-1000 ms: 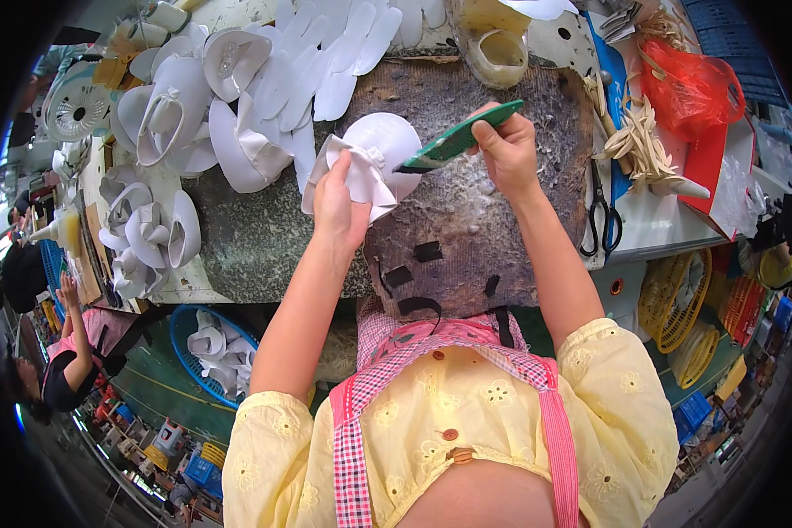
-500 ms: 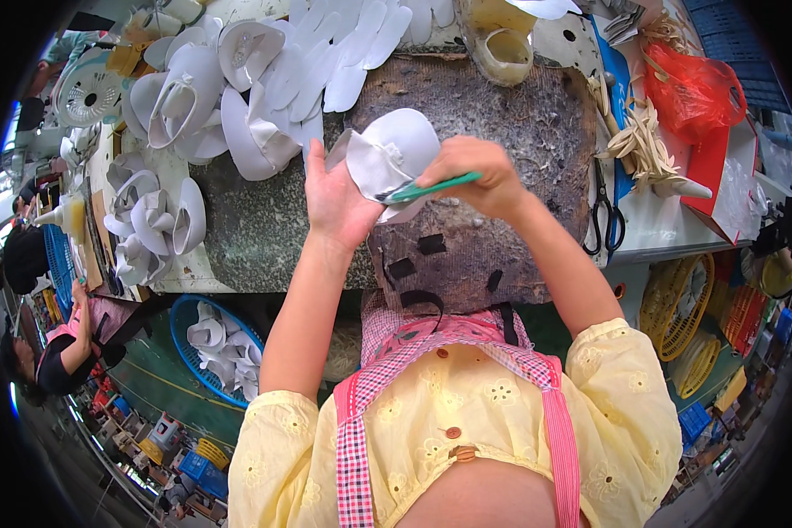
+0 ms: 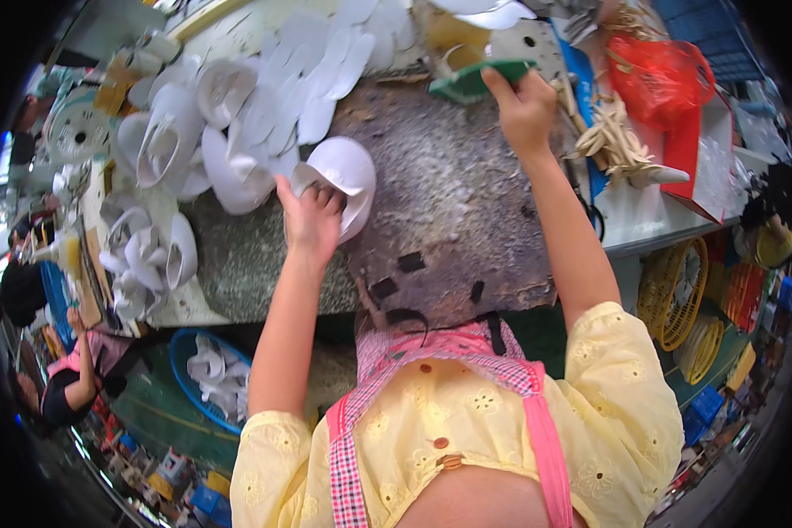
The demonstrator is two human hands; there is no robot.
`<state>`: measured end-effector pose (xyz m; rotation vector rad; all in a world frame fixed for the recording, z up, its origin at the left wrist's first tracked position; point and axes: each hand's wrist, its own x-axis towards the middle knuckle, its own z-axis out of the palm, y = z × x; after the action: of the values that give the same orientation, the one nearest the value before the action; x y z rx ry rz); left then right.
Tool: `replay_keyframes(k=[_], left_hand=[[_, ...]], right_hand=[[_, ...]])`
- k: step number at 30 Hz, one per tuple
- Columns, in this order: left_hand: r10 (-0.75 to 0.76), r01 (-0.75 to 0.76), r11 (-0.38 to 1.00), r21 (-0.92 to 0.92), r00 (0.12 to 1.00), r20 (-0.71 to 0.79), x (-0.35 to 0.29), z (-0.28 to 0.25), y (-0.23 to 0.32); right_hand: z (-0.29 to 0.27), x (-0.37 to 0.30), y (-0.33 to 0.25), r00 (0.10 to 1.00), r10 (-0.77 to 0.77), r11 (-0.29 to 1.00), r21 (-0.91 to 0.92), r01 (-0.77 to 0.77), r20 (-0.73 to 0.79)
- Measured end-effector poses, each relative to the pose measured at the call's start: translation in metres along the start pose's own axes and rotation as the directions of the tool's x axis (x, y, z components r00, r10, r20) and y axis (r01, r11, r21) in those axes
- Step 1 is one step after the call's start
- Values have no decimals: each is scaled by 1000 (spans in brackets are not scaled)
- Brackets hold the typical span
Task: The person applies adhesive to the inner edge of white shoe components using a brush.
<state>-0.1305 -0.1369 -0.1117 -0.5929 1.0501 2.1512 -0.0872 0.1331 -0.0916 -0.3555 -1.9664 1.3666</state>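
My left hand (image 3: 315, 220) holds a white shoe upper (image 3: 354, 180), its fingers curled into the opening and the thumb outside. The piece sits at the left side of the dark, stained work mat (image 3: 449, 185). Out to the far right, my right hand (image 3: 526, 110) is closed on a green-handled brush (image 3: 480, 81), which is smeared by motion. The brush is at a translucent yellowish pot (image 3: 462, 44) at the back of the bench, and its tip cannot be made out.
White shoe uppers (image 3: 172, 132) and flat white sole-shaped pieces (image 3: 308, 70) heap at the back left. Right are a red plastic bag (image 3: 660, 79), beige strips (image 3: 612, 132) and partly hidden scissors (image 3: 597, 220). A blue basket (image 3: 180, 370) of white pieces stands below; another person (image 3: 70, 378) is at left.
My right hand has moved away from the white upper, up and right to the pot, with the brush. My left hand has shifted left with the upper and turned it, fingers now inside.
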Motion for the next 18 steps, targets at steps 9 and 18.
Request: replay_keyframes(k=[9,18], left_hand=[[-358,-557,-658,507,823,440,-25,15,25],[-229,-330,-276,903,935,272,0,12,12]], right_hand=[[-31,60,61,945,-325,907,-291,304,-25],[-60,-4,73,930,309,951,94,-296,-197]])
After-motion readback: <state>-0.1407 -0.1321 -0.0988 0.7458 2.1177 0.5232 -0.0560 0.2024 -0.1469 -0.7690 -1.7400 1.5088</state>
